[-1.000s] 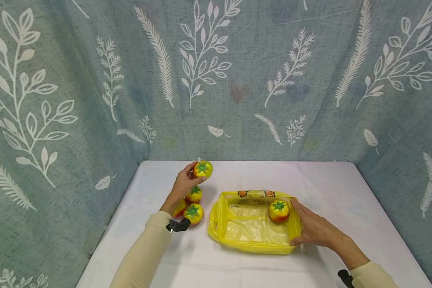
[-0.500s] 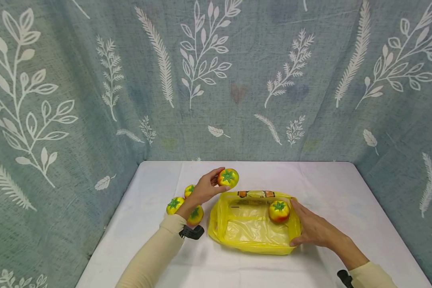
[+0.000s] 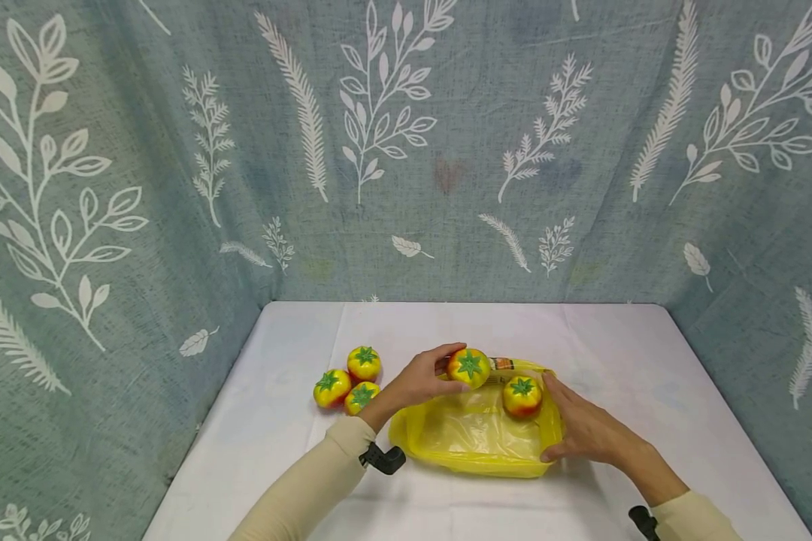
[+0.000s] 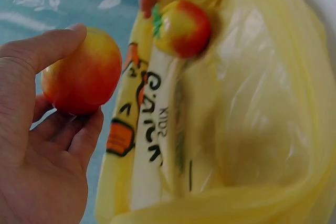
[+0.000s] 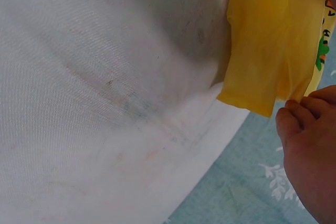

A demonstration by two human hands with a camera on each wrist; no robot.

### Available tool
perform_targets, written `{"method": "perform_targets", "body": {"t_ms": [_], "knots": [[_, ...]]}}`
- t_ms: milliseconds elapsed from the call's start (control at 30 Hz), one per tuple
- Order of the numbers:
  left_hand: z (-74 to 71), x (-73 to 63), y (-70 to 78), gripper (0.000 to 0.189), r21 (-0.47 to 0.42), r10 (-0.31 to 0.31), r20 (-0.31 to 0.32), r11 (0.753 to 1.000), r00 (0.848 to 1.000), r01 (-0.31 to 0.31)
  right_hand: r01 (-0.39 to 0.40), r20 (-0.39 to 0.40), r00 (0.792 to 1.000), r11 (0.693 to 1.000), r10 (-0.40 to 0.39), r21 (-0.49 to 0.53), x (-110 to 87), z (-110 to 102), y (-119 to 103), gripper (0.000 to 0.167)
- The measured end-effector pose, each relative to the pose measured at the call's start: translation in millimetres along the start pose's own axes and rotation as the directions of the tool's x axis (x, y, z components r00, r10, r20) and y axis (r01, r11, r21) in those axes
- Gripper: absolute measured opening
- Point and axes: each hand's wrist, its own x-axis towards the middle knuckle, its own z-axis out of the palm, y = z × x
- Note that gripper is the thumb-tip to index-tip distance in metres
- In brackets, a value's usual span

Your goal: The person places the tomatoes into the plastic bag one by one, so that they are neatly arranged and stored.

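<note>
My left hand (image 3: 428, 379) grips a yellow-and-red toy tomato (image 3: 469, 367) with a green star-shaped top, thumb on one side and fingers on the other. It is over the back left part of an opened yellow plastic bag (image 3: 474, 462). Inside the bag, near its right end, sits another toy tomato (image 3: 522, 397). My right hand (image 3: 585, 427) holds the bag's right end, with the thumb at the front corner and the fingers along the back. In the left wrist view, the held tomato (image 4: 84, 74) is beside the bag's printed rim (image 4: 123, 129).
Three more toy tomatoes lie clustered left of the bag: a back one (image 3: 364, 364), a left one (image 3: 331, 388) and a front one (image 3: 361, 398) partly behind the left arm. A white cloth covers the table (image 3: 622, 338). A patterned blue-green curtain (image 3: 446, 248) surrounds it.
My left hand has carried the tomato rightward and nearer, from above the cluster to over the bag. The three clustered tomatoes have come into fuller view. My right hand has stayed at the bag's right end.
</note>
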Motion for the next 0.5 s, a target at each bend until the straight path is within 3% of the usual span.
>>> {"method": "perform_targets", "body": {"t_ms": [100,500], "knots": [[8.3,0.7,0.9,0.075,0.012,-0.010,0.023,1.000,1.000,0.010,0.002,-0.003,1.000,1.000,-0.002,0.002,-0.2,0,0,0.138],[38.8,3.7,7.6,0.072,0.067,0.043,0.131,0.996,0.990,-0.052,0.036,-0.012,0.999,0.999,-0.036,0.011,-2.6,1,-1,0.136]]}}
